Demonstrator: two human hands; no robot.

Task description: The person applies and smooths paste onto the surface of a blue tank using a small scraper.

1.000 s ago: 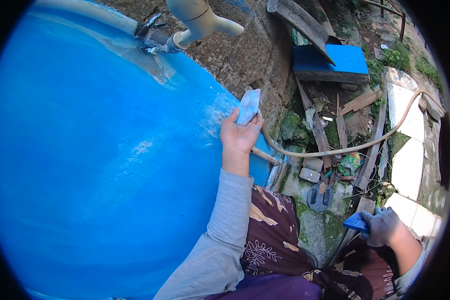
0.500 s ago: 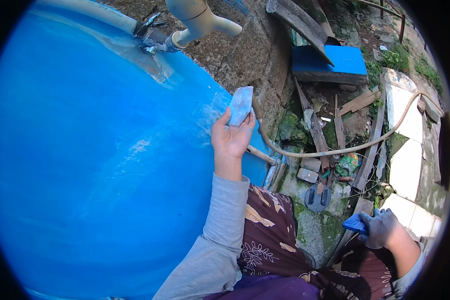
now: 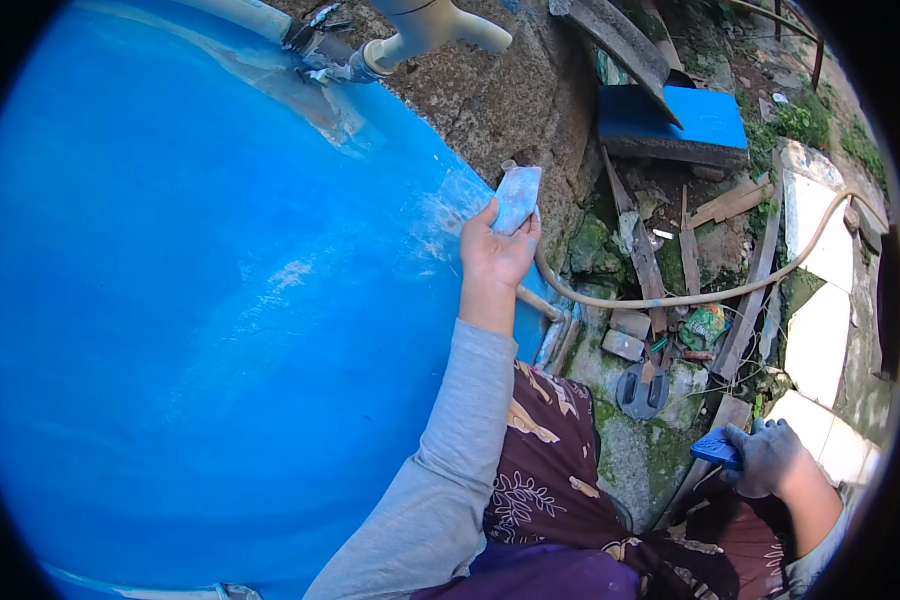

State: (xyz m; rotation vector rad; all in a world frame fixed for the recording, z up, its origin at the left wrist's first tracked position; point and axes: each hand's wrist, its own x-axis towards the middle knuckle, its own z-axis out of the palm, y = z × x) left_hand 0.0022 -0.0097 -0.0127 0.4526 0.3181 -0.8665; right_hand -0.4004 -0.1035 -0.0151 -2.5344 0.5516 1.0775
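Observation:
My left hand (image 3: pixel 500 250), palm up, holds a flat pale piece with blue smears (image 3: pixel 517 200) between thumb and fingers, over the edge of the blue surface (image 3: pixel 220 300). Whitish scuffed patches show on that surface beside the hand and farther left. At the lower right, my right hand (image 3: pixel 768 458) is closed round a blue block (image 3: pixel 717 449), near the patterned dark cloth (image 3: pixel 560 460) over my legs. The underside of the block is hidden.
Pipes (image 3: pixel 425 30) stand at the top against a rough stone wall (image 3: pixel 470 100). A hose (image 3: pixel 670 301) curves across the right side. Beyond lie a blue-topped slab (image 3: pixel 675 120), wooden boards (image 3: pixel 735 203), small blocks (image 3: pixel 624 345), a green packet (image 3: pixel 703 326) and a round grey lid (image 3: pixel 641 391).
My left hand has swung a little left, then back right and slightly up, still holding the pale piece. My right hand has stayed nearly still. The view has shifted slightly.

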